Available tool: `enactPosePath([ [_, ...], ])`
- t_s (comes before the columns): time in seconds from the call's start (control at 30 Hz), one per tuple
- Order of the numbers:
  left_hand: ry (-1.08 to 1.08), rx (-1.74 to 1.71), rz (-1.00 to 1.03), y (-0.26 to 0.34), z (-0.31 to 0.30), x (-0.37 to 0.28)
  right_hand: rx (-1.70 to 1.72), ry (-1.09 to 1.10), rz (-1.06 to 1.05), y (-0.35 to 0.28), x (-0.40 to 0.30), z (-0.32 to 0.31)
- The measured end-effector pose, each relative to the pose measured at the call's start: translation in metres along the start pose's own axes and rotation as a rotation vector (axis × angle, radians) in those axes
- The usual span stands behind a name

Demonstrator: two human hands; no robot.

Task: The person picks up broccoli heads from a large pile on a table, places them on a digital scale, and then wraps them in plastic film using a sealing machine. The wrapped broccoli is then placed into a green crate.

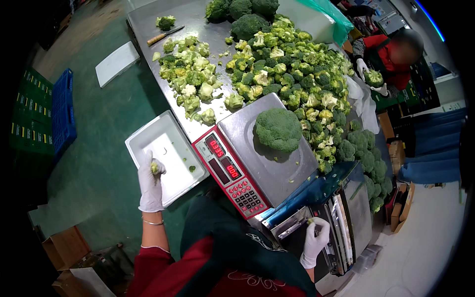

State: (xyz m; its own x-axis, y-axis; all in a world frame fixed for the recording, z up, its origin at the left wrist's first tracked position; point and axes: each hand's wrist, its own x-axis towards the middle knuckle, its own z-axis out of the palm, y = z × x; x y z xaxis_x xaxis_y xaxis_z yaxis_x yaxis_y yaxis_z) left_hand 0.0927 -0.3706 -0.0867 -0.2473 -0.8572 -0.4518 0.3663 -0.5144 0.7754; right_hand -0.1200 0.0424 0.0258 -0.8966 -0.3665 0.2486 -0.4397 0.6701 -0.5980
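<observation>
My left hand (151, 178), in a white glove, is closed around a small broccoli piece (154, 167) above a white plastic tub (169, 117). A few green bits lie in the tub. My right hand (316, 237), gloved too, pinches a small greenish piece (310, 221) over an open metal-edged compartment beside the table. Between my hands stands a red digital scale (237, 174) with a lit display. A large broccoli head (278, 130) rests on its steel plate (293, 182).
Cut broccoli florets (289, 78) and pale stem pieces (193, 70) are heaped on the steel table (144, 18). A wooden-handled knife (165, 35) lies near its far edge. More broccoli heads (367, 156) are at the right. A co-worker (393, 55) holds a broccoli head across the table.
</observation>
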Motion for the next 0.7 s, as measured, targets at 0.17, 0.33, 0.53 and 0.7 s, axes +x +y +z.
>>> enactPosePath([
  [0.17,0.202,0.536,0.148,-0.008,-0.063,0.040,0.385,-0.669,-0.107,-0.084,0.032,0.052],
  [0.33,0.434,1.647,0.524,-0.008,-0.088,0.077,0.389,-0.544,-0.531,-0.151,0.071,0.098],
  [0.53,-0.161,0.982,0.649,-0.001,0.051,0.022,0.097,-0.060,-0.500,-0.106,0.115,0.096],
  [0.7,-0.848,0.783,0.771,-0.032,0.204,-0.038,0.540,-0.117,-0.030,-0.070,0.168,0.148],
])
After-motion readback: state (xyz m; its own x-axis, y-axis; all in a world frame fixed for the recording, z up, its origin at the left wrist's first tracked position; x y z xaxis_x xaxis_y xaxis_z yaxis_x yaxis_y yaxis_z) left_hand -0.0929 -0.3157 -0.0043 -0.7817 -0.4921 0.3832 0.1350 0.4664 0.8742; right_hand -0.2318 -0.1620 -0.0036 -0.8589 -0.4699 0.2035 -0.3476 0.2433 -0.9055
